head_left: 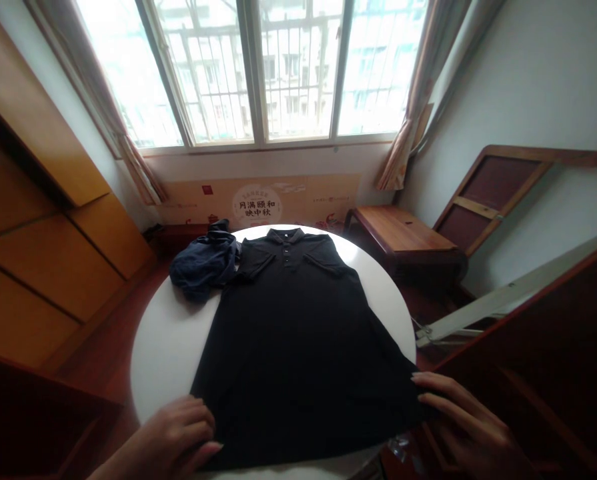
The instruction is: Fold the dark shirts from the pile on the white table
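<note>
Black cotton is filling most of what I am looking down at: a black polo shirt (298,347) is lying spread flat on a round white table (153,360), its collar (284,235) pointing away from me toward the window (258,73) and its buttoned placket running down the middle. As far as I can see, no fold is crossing the body; the short sleeves are sitting close in at the shoulders, and the rest of the cloth is lying smooth and open, right down to the hem. The shirt is stretching toward me, so its bottom edge is lying right under my hands, and on the right it is running out over the table's edge. My left hand (175,433) is resting on the lower corner of the shirt, fingers loosely curved and pressing on the cloth, not pinching anything. My right hand (471,420) is reaching the opposite corner with its fingers spread over the hem (whether they are gripping the fabric or only lying on it, I cannot tell from here). The hands are staying well apart, one at each side of the hem. Beyond the shirt, a crumpled navy garment (203,263) is sitting in a heap, touching the nearest shoulder, while a low wooden bench (403,230) is standing near the window.
</note>
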### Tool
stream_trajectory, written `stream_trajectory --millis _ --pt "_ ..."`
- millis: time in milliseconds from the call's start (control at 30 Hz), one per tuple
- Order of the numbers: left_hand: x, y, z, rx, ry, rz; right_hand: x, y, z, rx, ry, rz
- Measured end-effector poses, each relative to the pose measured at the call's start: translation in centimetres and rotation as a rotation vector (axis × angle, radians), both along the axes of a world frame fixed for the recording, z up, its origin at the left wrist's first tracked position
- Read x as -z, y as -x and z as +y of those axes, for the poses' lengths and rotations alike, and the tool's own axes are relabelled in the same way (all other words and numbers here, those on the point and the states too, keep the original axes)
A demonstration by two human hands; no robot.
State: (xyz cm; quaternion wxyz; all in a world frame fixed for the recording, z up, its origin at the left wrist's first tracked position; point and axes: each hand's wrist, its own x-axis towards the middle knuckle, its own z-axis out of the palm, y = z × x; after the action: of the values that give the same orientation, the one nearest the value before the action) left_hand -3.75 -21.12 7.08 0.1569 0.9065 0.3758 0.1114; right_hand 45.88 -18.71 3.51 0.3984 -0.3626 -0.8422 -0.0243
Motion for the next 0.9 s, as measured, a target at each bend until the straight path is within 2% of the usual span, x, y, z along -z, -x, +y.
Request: stream_trajectory --millis 133,300,400,500,567,667,767,900 --pt "-0.4 -5.9 3.1 0.027 0.128 -0.139 -2.7 4.0 2.8 -0.022 -0.014 0.108" --pt "-1.1 -13.0 6.2 0.025 0.344 -0.349 -4.5 8.6 5.6 -0.105 -0.002 0.148" --pt "-1.3 -15.8 7.3 0.044 0.403 -0.374 -5.0 9.9 6.1 -0.138 0.048 0.139" --pt "-1.1 -17.0 7.4 0.086 0.393 -0.309 -5.0 9.7 6.1 -0.118 0.050 0.167" --pt "-0.5 -16.7 6.7 0.126 0.364 -0.218 -4.7 8.7 5.8 -0.076 0.046 0.195" --pt "0.8 -14.3 4.8 0.208 0.294 -0.072 -4.2 6.1 4.7 0.016 0.073 0.225" --pt "2.3 -10.0 2.7 0.254 0.153 0.020 -3.7 2.6 3.1 0.068 0.157 0.225" --pt "3.0 -3.2 0.6 0.219 -0.097 0.116 -3.4 -1.7 1.4 -0.012 0.342 0.196"
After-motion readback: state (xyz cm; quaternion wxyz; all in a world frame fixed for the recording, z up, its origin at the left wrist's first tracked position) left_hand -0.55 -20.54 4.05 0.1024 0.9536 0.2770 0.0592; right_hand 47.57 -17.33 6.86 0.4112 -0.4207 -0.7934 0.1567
